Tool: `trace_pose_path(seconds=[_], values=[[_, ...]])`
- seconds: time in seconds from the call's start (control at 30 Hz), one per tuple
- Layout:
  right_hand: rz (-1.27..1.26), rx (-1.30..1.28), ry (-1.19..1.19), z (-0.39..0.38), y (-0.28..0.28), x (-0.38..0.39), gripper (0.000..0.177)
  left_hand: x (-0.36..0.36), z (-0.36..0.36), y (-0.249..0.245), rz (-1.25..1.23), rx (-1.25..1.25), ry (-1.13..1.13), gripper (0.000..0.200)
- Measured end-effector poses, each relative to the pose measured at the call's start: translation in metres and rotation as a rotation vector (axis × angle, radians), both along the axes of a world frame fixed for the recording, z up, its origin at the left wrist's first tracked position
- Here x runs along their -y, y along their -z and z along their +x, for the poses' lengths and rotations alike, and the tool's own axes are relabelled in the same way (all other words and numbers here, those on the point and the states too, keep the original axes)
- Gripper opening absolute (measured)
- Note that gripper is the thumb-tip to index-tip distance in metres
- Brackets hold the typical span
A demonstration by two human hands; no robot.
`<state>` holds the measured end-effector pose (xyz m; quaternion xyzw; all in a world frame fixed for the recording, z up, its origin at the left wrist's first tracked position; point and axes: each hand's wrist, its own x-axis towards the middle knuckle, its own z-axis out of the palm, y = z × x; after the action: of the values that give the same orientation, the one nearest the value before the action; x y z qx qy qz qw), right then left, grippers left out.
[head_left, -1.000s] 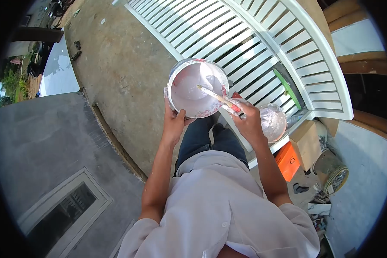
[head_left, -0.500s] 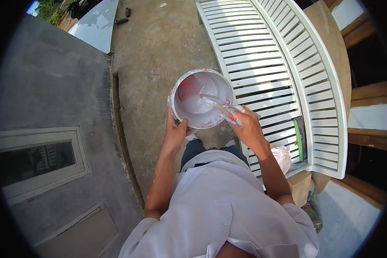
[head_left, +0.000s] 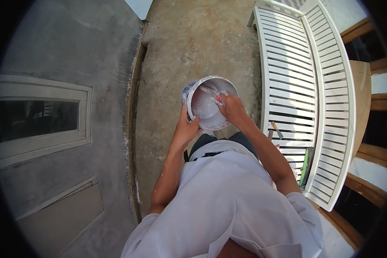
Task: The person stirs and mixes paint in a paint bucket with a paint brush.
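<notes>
My left hand grips the left side of a round white bucket, its thumb over the near rim. The bucket is tilted, with a dark blue patch on its outer wall and paint smears along the rim. Pale pinkish-white paint coats the inside. Closed around a thin, paint-covered stick-like tool with red marks, my right hand reaches over the bucket's right rim. The tool's far end lies inside the bucket; its exact kind is hard to make out.
To the right stands a white slatted bench. On it lie a wooden-handled scraper or brush and a green-edged object. A grey wall with a framed window is on the left. Concrete floor runs ahead.
The bucket is tipped further, showing more of its outer left side. My right hand has moved inward over the opening with the tool. The view has turned, shifting the bench rightward.
</notes>
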<state>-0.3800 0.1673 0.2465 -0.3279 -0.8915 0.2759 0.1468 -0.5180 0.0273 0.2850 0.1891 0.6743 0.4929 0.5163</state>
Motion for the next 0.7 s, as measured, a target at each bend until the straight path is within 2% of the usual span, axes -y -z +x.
trace_pose_path(seconds=[0.07, 0.13, 0.23, 0.4, 0.57, 0.63, 0.7], values=[[0.099, -0.031, -0.014, -0.033, 0.009, -0.003, 0.022, 0.004, -0.014, 0.001, 0.020, -0.001, -0.040, 0.074], [0.048, 0.044, -0.029, -0.062, 0.016, -0.004, 0.021, 0.010, -0.029, 0.022, 0.055, -0.109, -0.092, 0.073], [0.093, 0.077, -0.115, -0.094, 0.023, -0.005, 0.020, 0.008, -0.054, 0.004, 0.020, 0.019, -0.229, 0.074], [-0.003, 0.201, -0.280, -0.145, 0.010, -0.025, 0.019, -0.009, -0.100, 0.006, 0.048, 0.053, -0.444, 0.075], [-0.203, 0.123, -0.487, -0.212, 0.008, -0.068, 0.024, -0.053, -0.148, 0.030, 0.044, -0.021, -0.516, 0.076], [-0.245, 0.070, -0.556, -0.240, 0.012, -0.093, 0.027, -0.080, -0.162, 0.005, -0.014, 0.032, -0.555, 0.075], [-0.259, 0.009, -0.601, -0.267, 0.008, -0.122, 0.029, -0.100, -0.179, 0.002, -0.035, -0.014, -0.563, 0.075]])
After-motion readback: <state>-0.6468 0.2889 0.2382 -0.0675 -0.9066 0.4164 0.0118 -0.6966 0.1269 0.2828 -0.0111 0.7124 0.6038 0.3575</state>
